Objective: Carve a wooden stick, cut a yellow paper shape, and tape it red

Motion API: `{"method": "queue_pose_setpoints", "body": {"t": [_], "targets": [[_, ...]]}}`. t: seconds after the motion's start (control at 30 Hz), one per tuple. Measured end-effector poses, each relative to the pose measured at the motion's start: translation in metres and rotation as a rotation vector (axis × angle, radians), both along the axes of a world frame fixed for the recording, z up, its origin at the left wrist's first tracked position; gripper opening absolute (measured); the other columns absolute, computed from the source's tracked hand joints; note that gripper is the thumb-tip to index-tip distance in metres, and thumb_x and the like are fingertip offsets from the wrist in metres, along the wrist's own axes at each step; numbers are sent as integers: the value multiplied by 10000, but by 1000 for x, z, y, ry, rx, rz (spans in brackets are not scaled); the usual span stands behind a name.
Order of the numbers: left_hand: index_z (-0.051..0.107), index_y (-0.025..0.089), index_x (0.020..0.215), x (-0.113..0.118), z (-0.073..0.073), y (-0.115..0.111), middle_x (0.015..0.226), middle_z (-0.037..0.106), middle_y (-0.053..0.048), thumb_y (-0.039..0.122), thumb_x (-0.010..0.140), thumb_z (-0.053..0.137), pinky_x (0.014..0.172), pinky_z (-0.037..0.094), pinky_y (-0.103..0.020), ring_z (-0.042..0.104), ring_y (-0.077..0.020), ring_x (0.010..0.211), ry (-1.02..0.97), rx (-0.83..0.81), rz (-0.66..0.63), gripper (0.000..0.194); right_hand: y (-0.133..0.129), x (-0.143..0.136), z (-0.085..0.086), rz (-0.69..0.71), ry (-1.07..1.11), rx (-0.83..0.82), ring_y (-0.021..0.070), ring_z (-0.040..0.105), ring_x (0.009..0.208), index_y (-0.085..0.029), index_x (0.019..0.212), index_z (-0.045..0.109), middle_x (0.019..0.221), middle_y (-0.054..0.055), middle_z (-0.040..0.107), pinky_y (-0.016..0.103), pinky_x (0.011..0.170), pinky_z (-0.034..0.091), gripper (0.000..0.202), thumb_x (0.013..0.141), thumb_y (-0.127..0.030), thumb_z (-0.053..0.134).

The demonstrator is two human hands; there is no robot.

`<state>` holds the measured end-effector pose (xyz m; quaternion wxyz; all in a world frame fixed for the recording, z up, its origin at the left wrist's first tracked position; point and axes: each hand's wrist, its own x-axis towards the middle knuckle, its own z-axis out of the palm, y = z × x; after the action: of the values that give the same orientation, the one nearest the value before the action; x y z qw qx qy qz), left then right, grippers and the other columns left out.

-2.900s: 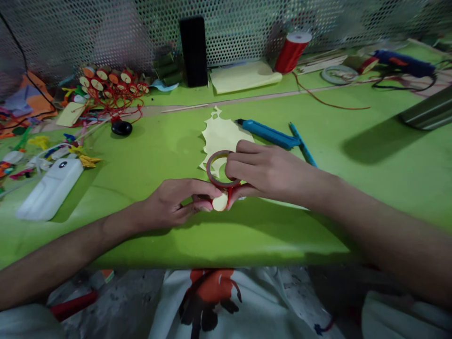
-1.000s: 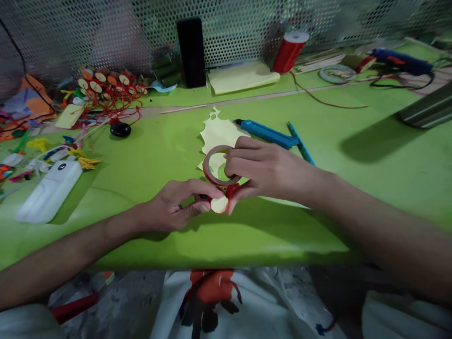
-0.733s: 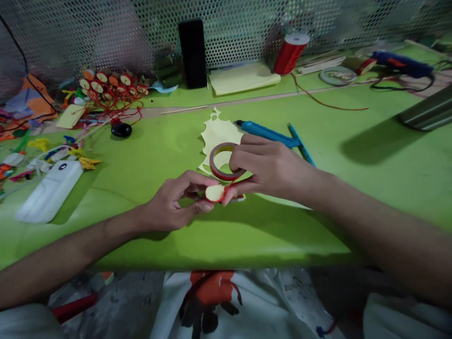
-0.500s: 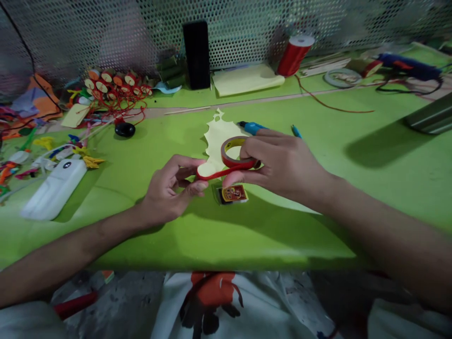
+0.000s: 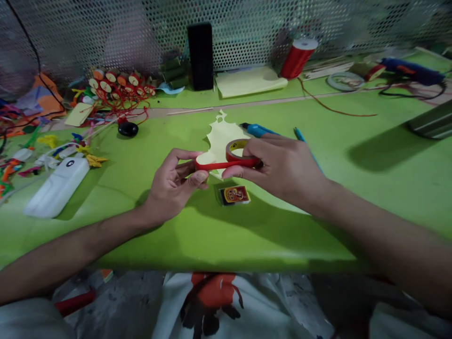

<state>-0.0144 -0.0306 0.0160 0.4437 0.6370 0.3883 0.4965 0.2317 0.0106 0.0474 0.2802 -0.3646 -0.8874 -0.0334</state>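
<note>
Green tabletop [image 5: 141, 249] runs from beneath both hands to its rounded front edge. Above it, the left hand's [image 5: 173, 188] grip pinches a pale-faced round piece [image 5: 205, 159], the right hand's [image 5: 289, 162] a yellow-lined red tape roll [image 5: 229, 153], its strip [image 5: 217, 165] stretched between.

In the upper middle of the frame, a black phone-like slab [image 5: 200, 56], upright before a perforated panel [image 5: 247, 28]. In the upper right, a red spool [image 5: 297, 59] with white top, and a red string [image 5: 356, 114] loose on the green table [image 5: 388, 165]; farther right, a dark blue tool [image 5: 413, 70]. At the right edge, a metallic cylinder [image 5: 432, 121], partly cut off. At the left, a white oblong device [image 5: 58, 188], lying near colourful small pieces [image 5: 94, 160].
</note>
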Motion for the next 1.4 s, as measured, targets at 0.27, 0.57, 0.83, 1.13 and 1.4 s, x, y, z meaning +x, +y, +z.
{"method": "queue_pose_setpoints", "body": {"t": [0.27,0.57,0.83,1.13,1.4], "targets": [[597,236,1209,1,2,-4,1042,821,-40,429,953,808,678,678,-200,777,-119,805,-65,-13,-68,384,-2,-1,-2,-20,86,-97,134,437,586,-192,744,575,671,9,580,289,594,302,580,986,-719,583],[652,216,1215,-1,7,-11,1064,806,-42,310,943,826,733,696,-188,784,-109,799,-52,-35,-202,337,1,0,2,76,132,-200,96,343,580,-192,734,516,669,-47,528,259,590,272,466,891,-486,843],[628,311,1438,-8,-4,-13,1303,777,-71,268,957,795,745,696,-201,807,-180,1022,105,191,-172,511,-1,-2,3,82,37,-207,128,420,623,-195,805,559,693,-21,518,253,611,280,386,960,-481,767],[730,298,1332,-12,10,-10,1209,830,-43,223,947,777,711,685,-194,827,-183,964,394,466,-178,395,-4,-4,-3,92,9,-106,165,472,652,-188,872,608,687,15,558,253,619,309,403,1050,-549,597],[720,288,1323,-11,1,-12,1252,816,-38,173,971,763,776,688,-176,819,-137,980,349,574,11,372,-15,-7,-2,49,52,47,171,496,623,-197,810,589,649,28,597,271,610,326,569,1072,-671,415]]}}
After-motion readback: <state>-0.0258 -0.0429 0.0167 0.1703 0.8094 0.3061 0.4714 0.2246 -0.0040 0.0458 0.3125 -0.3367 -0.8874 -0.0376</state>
